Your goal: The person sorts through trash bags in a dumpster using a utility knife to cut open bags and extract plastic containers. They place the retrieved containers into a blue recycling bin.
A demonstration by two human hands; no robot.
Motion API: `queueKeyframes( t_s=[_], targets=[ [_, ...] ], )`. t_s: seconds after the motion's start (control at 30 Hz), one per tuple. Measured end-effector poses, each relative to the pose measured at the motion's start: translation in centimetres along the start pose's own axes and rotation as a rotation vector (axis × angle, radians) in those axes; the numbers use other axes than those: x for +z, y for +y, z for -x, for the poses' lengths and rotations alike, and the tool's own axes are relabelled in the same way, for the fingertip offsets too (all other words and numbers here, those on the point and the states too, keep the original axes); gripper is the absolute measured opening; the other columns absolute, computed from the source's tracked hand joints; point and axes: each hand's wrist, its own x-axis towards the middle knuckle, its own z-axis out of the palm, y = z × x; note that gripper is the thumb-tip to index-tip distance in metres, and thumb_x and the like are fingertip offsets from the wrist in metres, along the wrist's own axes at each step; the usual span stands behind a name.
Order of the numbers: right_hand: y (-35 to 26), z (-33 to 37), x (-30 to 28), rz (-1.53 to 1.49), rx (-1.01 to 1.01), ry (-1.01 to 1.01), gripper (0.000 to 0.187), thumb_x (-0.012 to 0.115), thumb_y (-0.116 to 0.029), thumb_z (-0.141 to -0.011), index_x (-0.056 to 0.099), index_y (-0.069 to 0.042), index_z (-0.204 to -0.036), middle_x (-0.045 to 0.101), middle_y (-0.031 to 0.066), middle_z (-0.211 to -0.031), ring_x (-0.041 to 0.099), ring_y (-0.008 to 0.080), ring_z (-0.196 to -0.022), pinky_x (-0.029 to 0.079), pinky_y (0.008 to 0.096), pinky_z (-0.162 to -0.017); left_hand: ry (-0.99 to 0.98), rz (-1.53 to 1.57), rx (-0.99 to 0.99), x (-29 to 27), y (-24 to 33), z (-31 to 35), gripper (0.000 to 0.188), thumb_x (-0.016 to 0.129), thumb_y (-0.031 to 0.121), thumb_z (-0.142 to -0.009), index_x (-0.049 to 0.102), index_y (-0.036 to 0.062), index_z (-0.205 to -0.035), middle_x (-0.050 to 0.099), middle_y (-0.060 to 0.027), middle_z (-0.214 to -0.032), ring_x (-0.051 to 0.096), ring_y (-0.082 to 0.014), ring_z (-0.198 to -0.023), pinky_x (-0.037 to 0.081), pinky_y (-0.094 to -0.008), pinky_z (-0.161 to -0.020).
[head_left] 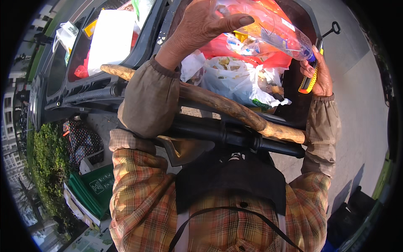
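A large clear plastic bottle [277, 35] with a blue cap slants over an open dark bin heaped with rubbish. My right hand [322, 80] is closed around a yellow and black utility knife [308, 82], its fingers also at the bottle's capped neck. At the bottle's other end is my left hand [201, 31], its thumb stretched out across the front of the bottle. The upper frame edge cuts off its other fingers, and I cannot tell whether they touch the bottle. Below the bottle lie a white plastic bag [235, 82] of waste and red plastic film [268, 59].
A rough wooden stick [226, 105] lies across the bin's front, above a black bar [197, 128]. To the left, a second bin holds a white board [111, 38] and bags. A green bin [94, 189] and a dotted bag [84, 140] stand by a hedge [48, 164].
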Motion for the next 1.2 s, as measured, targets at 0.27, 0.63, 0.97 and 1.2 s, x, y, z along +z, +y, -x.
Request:
queueKeyframes(
  t_s=[0.27, 0.63, 0.97, 1.2],
  targets=[
    [-0.5, 2.2, 2.2, 0.223, -0.118, -0.085, 0.026, 0.056, -0.017, -0.084, 0.043, -0.001, -0.099, 0.049, 0.0032, -0.073, 0.040, 0.0039, -0.046, 0.034, 0.0152, -0.040, 0.045, 0.309, -0.252, -8.1, 1.1, 4.9, 0.042, 0.055, 0.035, -0.085, 0.054, -0.0035, -0.101, 0.061, -0.0102, -0.086, 0.057, -0.0172, -0.079, 0.043, -0.0266, -0.074],
    [8.0, 7.4, 18.1, 1.153, -0.102, -0.891, 0.035, 0.072, -0.028, -0.070, 0.051, -0.004, -0.084, 0.055, 0.0080, -0.070, 0.056, 0.0190, -0.064, 0.043, 0.0299, -0.058, 0.546, 0.468, -0.282, -11.1, 0.2, 5.4, 0.043, 0.056, 0.023, -0.086, 0.044, -0.0001, -0.120, 0.058, -0.0104, -0.093, 0.059, -0.0159, -0.074, 0.048, -0.0237, -0.056],
    [5.5, -2.5, 12.8, 0.996, -0.181, -0.507, 0.008, 0.052, -0.013, -0.088, 0.053, -0.005, -0.088, 0.053, -0.0005, -0.068, 0.047, 0.0042, -0.060, 0.038, 0.0182, -0.052, 0.447, 0.454, -0.310, -4.0, -4.8, 1.1, 0.034, 0.052, 0.015, -0.086, 0.046, 0.0060, -0.119, 0.059, -0.0094, -0.102, 0.060, -0.0125, -0.079, 0.047, -0.0215, -0.061],
    [8.2, -16.8, 1.3, 1.554, -0.132, -0.143, 0.019, 0.054, -0.018, -0.083, 0.060, 0.000, -0.084, 0.062, 0.0065, -0.071, 0.057, 0.0099, -0.062, 0.045, 0.0256, -0.053, -0.280, -0.602, -0.070, 6.9, -11.6, 2.5, 0.052, 0.048, 0.002, -0.075, 0.043, 0.0151, -0.124, 0.050, -0.0132, -0.118, 0.055, -0.0344, -0.096, 0.048, -0.0409, -0.080]
  ],
)
